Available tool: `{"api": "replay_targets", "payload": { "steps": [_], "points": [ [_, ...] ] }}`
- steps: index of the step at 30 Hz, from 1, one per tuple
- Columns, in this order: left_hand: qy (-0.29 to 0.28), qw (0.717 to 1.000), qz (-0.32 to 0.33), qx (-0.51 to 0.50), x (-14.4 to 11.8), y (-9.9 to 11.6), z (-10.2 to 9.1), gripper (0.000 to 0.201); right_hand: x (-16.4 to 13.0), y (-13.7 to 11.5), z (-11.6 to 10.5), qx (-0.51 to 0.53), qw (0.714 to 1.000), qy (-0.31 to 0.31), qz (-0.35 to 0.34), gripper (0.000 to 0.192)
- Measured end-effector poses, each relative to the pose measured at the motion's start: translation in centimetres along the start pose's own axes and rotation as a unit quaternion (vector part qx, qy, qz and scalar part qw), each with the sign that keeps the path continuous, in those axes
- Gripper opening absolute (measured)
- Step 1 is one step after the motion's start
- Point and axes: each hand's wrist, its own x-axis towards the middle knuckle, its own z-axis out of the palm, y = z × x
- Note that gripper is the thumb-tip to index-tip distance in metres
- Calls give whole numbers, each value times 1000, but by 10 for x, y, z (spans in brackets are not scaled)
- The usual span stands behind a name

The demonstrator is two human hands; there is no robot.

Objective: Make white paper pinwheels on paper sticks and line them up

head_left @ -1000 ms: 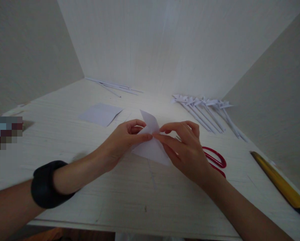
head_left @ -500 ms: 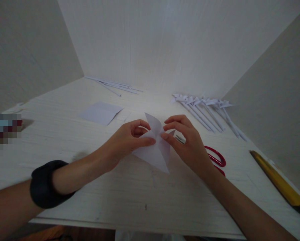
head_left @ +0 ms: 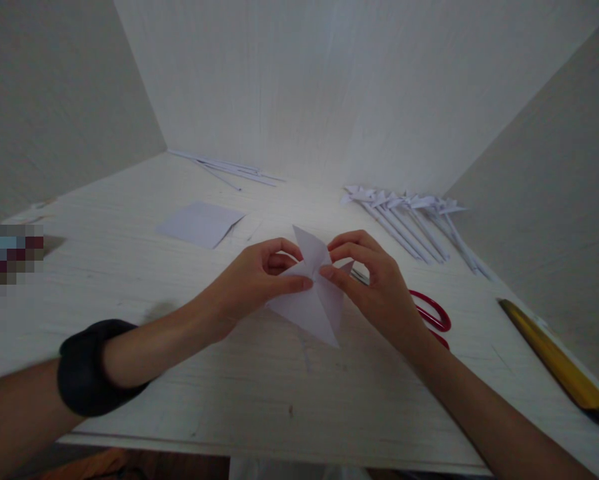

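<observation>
A white folded paper piece (head_left: 313,303) with pointed flaps sits just above the light wooden table (head_left: 179,373), held between both hands. My left hand (head_left: 252,280) pinches its middle from the left, thumb and fingers closed on the paper. My right hand (head_left: 374,283) pinches the same middle from the right, fingertips meeting the left ones. One flap points up and back, another points down toward me. A black band wraps my left wrist.
Red-handled scissors (head_left: 432,317) lie just right of my right hand. A row of several finished white paper pinwheels on sticks (head_left: 409,220) lies at the back right. A flat white sheet (head_left: 199,223) and thin paper sticks (head_left: 229,170) lie at the back left. A yellow-handled tool (head_left: 554,357) sits far right.
The paper piece has been turned so that its lower point now faces me. My right hand has drawn back from over the paper to pinch at the centre.
</observation>
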Motion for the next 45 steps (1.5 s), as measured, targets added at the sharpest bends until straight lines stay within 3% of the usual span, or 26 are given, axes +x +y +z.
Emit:
{"api": "replay_targets", "payload": {
  "steps": [11, 20, 25, 35, 45],
  "points": [
    [11, 1000, -2, 2, 1, -1, -1, 28, 1, -2, -2, -11, 1000, -1, -8, 10],
    [4, 999, 22, 36, 1, -3, -2, 28, -1, 9, 1, 69, 993, -87, 50, 5],
    [6, 998, 39, 57, 2, -2, -2, 26, 0, 13, 2, 117, 984, -104, 80, 4],
    [8, 998, 34, 53, 1, -3, -3, 26, -1, 12, 2, 150, 975, -108, 120, 15],
    [11, 999, 12, 35, 1, -1, -3, 26, -1, 9, 2, 152, 977, -102, 112, 6]
  ]
}}
